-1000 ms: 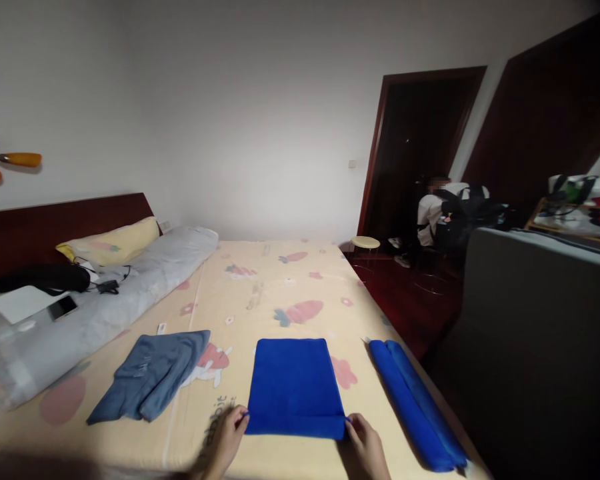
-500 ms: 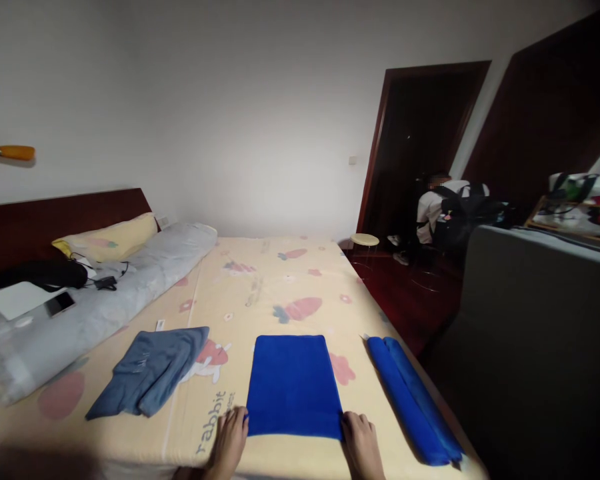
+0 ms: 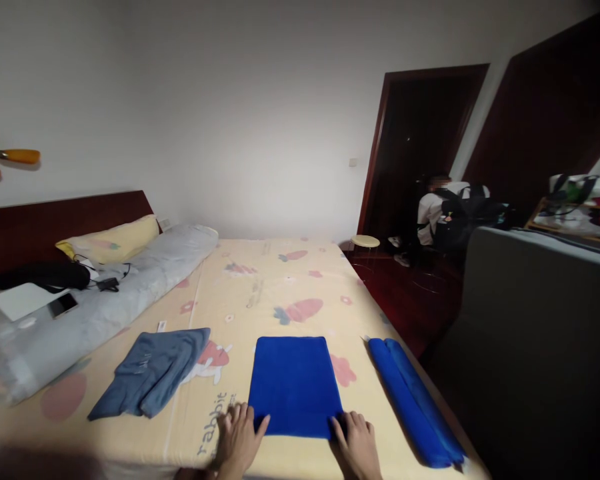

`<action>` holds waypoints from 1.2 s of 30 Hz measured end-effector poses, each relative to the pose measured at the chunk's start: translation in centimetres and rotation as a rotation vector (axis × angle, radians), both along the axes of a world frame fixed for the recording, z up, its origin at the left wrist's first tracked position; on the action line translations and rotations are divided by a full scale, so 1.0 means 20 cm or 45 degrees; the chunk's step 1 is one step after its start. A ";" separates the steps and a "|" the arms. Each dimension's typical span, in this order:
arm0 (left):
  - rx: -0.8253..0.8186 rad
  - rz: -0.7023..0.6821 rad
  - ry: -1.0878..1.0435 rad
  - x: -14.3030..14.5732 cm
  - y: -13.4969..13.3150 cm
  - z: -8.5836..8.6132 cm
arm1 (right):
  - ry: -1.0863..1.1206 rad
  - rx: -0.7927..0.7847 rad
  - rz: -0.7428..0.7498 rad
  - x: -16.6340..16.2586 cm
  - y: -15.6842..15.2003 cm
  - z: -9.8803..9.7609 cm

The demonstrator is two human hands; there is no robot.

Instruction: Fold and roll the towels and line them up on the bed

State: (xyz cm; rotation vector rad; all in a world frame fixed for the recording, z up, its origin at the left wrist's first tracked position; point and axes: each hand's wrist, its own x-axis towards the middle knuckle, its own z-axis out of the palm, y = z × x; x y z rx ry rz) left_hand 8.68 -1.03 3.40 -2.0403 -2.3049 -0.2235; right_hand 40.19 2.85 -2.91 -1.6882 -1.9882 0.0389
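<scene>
A blue cloth [image 3: 296, 383], folded into a neat rectangle, lies flat on the bed near its front edge. At its near left corner rests my left hand [image 3: 241, 437], fingers spread and thumb over the cloth's edge. My right hand [image 3: 356, 441] lies at the near right corner, open too, with the thumb on the fabric. Neither hand grips anything. To the left is a grey-blue cloth [image 3: 153, 373], loosely folded with a white tag. Two rolled blue cloths [image 3: 415, 403] lie side by side along the bed's right edge.
The patterned bed [image 3: 260, 287] fills the middle. A rolled grey quilt [image 3: 170, 257] lies along the headboard with a phone [image 3: 63, 305] and a white flat item [image 3: 23, 300] on it. Right of the bed stand a stool [image 3: 365, 241] and a dark panel [image 3: 540, 340]. A person [image 3: 430, 213] sits by the door.
Both hands have let go of the blue cloth's near corners. Their fingers have opened out and now lie flat at its edges. The cloth stays in place.
</scene>
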 end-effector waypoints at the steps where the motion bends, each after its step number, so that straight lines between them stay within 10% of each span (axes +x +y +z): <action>1: -0.018 0.031 0.029 0.02 0.00 0.01 | -0.017 0.005 -0.018 0.00 0.00 0.00; 15: -0.180 -0.298 -0.277 0.42 0.08 -0.28 | 0.007 0.121 0.196 -0.56 -0.11 0.04; 27: 0.150 -0.284 -0.116 -0.11 -0.08 -0.25 | -0.016 0.056 0.228 0.05 -0.09 -0.09; 36: 0.010 -0.342 -0.086 -0.13 -0.02 -0.22 | -0.113 0.035 0.241 0.02 -0.06 -0.02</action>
